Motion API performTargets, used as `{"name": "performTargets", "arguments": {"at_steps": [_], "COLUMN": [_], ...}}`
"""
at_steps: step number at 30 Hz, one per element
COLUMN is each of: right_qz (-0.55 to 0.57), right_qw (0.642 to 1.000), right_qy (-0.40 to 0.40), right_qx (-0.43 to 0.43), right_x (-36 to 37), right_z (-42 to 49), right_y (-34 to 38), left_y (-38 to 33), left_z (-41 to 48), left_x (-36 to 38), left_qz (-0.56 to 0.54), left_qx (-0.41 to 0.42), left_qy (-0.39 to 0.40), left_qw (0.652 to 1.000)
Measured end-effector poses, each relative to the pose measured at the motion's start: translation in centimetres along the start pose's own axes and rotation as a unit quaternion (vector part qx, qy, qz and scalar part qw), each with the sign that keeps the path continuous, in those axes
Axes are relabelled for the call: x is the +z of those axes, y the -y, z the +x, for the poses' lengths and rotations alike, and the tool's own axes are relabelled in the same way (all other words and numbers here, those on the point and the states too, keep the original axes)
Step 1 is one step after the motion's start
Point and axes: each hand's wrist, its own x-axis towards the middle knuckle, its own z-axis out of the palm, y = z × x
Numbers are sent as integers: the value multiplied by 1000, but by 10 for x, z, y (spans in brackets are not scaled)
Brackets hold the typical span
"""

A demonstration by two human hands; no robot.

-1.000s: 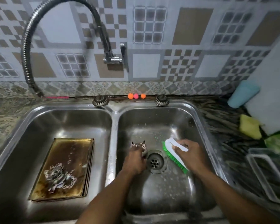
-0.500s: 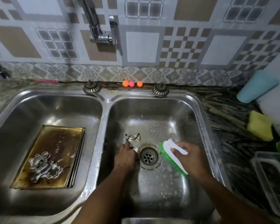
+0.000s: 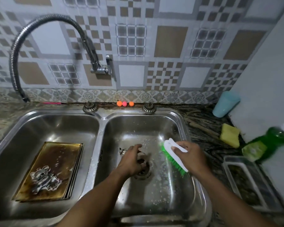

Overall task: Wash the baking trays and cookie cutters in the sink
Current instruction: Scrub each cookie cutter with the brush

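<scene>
Below a patterned tile wall, a steel double sink sits in the bench. In its left basin, stacked baking trays carry soapy cookie cutters. In the right basin, the right hand grips a green scrub brush. The left hand is over the drain, beside one small cutter; whether it holds anything I cannot tell. It is best to pinch the cutter firmly, away from the drain, and brush along its inner edges.
</scene>
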Motion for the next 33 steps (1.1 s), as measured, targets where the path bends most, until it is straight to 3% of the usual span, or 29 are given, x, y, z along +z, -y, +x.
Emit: {"name": "performTargets", "arguments": {"at_steps": [3,12,17,22,33], "right_qz": [-2,-23,-59,-74,-112], "right_qw": [999,979,970,973,972], "right_qy": [-33,-186,-192,-170,-162], "right_qx": [8,77,135,138,130], "right_x": [-39,-158,-168,-149,-139], "right_z": [-1,-36,-49,-49,-51], "right_y": [-6,-65,-100,-119,-127], "left_y": [-35,-133,-159,-159,-147], "left_z": [0,-6,-13,-17,-16], "left_x": [-1,42,67,80,68], "left_qz": [5,-152,-219,-275,-311], "left_qx": [34,94,112,92,45], "left_qy": [-6,46,70,102,87], "left_qw": [999,983,967,951,945]}}
